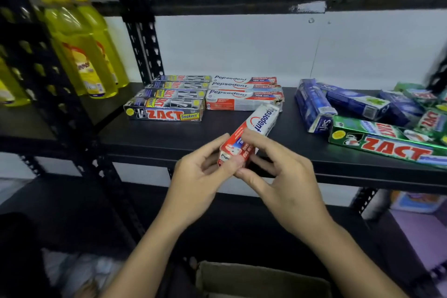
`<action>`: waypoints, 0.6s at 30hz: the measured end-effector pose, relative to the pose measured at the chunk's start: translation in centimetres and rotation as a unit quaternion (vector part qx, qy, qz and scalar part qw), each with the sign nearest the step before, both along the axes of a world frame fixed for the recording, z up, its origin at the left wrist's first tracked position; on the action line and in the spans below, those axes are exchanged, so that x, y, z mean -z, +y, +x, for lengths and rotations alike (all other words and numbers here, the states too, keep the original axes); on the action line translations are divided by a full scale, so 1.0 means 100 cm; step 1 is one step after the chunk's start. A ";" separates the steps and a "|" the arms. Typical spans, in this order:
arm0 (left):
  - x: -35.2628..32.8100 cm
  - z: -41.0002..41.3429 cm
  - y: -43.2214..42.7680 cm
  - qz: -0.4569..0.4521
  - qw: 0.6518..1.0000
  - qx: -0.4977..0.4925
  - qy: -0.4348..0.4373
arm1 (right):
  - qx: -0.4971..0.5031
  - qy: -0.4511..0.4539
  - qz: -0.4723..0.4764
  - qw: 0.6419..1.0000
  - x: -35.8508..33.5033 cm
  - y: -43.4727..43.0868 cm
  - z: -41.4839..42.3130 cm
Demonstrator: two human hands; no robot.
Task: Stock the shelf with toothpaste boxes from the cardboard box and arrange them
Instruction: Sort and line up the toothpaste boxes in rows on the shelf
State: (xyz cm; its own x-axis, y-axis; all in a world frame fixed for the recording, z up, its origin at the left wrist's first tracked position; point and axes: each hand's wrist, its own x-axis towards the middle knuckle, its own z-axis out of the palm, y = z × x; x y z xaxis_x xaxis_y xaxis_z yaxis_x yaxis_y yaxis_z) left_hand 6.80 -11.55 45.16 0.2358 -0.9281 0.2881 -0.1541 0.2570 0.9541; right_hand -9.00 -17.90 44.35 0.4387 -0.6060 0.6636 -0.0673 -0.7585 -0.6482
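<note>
A red and white Pepsodent box (256, 126) points away from me over the front edge of the black shelf (169, 138). My left hand (200, 172) and my right hand (275, 169) both pinch its near end. Behind it lies a neat row of three Pepsodent boxes (242, 97). To their left sits a row of several grey Zact Smokers boxes (167, 101). The cardboard box (256, 280) shows at the bottom edge, below my arms.
Blue toothpaste boxes (314, 106) and green Zact boxes (387, 145) lie jumbled at the shelf's right. Yellow bottles (84, 51) stand on the neighbouring shelf at left, beyond a black perforated post (142, 38). A lower shelf runs beneath.
</note>
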 end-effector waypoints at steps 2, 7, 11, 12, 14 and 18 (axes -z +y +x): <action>0.003 0.006 0.002 -0.008 1.000 -0.022 -0.014 | -0.012 0.046 -0.009 0.999 -0.004 -0.003 -0.003; -0.001 0.021 0.006 0.011 0.996 -0.073 -0.052 | 0.057 0.113 -0.042 0.991 -0.020 -0.019 -0.018; -0.004 0.019 0.010 -0.001 0.987 -0.109 -0.120 | 0.171 0.144 -0.024 0.974 -0.027 -0.033 -0.030; -0.005 0.017 0.011 -0.005 0.985 -0.113 -0.132 | 0.181 0.145 -0.014 0.973 -0.027 -0.034 -0.031; -0.004 0.014 0.011 -0.011 0.987 -0.114 -0.117 | 0.176 0.132 0.004 0.976 -0.025 -0.033 -0.032; -0.004 -0.009 0.012 -0.027 0.994 -0.065 -0.081 | 0.136 0.082 0.054 0.986 -0.022 -0.023 -0.036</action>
